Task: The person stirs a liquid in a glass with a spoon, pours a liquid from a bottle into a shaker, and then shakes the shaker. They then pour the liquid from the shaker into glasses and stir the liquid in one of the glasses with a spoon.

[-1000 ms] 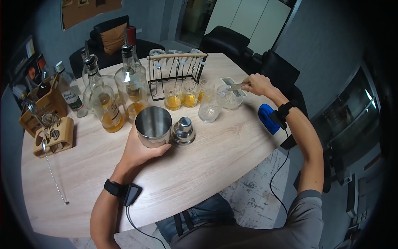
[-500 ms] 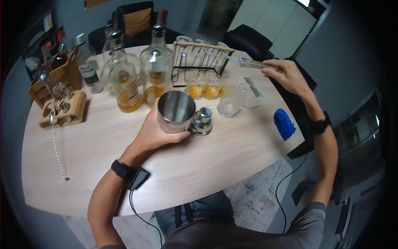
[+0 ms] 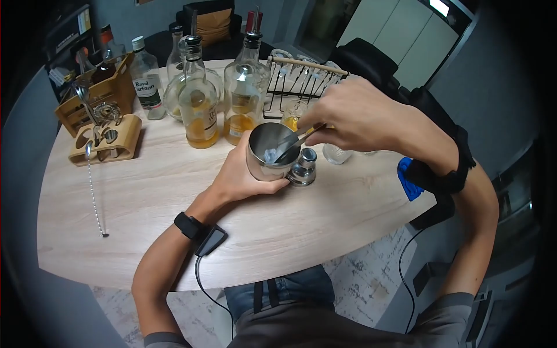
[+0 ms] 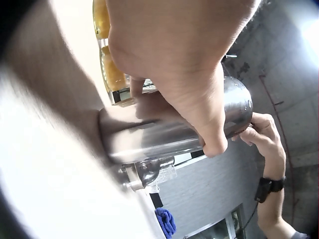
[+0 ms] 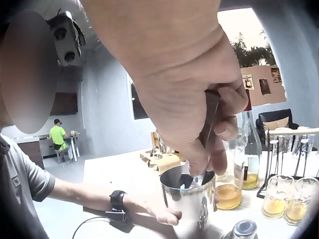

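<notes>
My left hand [image 3: 239,174] grips a steel shaker cup [image 3: 270,169], its fingers and thumb round the side; the left wrist view shows the thumb along the cup [image 4: 154,134]. Above the rim, my right hand [image 3: 362,116] pinches metal tongs [image 3: 299,141], whose tips reach inside the cup. A clear piece of ice [image 3: 270,155] shows at the tips within the cup. In the right wrist view the right hand [image 5: 184,94] holds the tongs [image 5: 210,117] over the cup [image 5: 187,199]. Beside the cup stands the steel shaker top [image 3: 303,168].
Bottles [image 3: 200,116] stand behind the cup, with a glass rack [image 3: 307,65] to their right. A textured glass [image 3: 336,153] is partly behind the right hand. A wooden holder [image 3: 110,142], a bar spoon [image 3: 94,191] and a blue cloth [image 3: 408,184] lie farther out.
My right hand has swung left from the glasses at the right to above the cup, bringing the tongs inside it. The left hand still grips the cup; the head view has shifted.
</notes>
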Tool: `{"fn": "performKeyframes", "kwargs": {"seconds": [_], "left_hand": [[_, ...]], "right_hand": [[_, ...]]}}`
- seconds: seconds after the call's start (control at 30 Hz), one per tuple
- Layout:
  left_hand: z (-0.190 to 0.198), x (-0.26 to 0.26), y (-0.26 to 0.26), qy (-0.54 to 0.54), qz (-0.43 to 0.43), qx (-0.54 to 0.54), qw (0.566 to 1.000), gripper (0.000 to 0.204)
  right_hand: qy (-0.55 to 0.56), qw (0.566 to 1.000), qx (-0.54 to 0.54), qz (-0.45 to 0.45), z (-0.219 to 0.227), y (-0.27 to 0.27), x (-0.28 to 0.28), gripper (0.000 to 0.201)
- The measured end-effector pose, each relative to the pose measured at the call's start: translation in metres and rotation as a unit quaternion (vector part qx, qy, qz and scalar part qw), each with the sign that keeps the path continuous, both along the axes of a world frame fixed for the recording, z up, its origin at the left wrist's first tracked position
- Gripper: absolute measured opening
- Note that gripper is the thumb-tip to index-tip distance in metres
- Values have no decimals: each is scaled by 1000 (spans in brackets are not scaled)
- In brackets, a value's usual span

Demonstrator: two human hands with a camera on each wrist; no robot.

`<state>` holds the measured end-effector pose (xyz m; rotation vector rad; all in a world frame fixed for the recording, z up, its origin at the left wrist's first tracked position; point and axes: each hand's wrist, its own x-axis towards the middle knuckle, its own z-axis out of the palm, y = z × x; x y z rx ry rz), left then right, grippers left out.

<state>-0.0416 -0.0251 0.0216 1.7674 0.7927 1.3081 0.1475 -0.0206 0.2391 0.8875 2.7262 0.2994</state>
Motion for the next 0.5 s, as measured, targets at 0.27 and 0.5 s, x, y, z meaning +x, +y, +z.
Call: {"fn": "performKeyframes", "kwargs": {"seconds": [0.27,0.5], "left_hand": [[-2,1,2,31,30,63,997,94],[1,0,0,21,20,33,999,95]], "right_hand": [[-140,990,-3,-9,-14,6,-45,21],[-169,985,17,-19,-16,11,-52,22]]}}
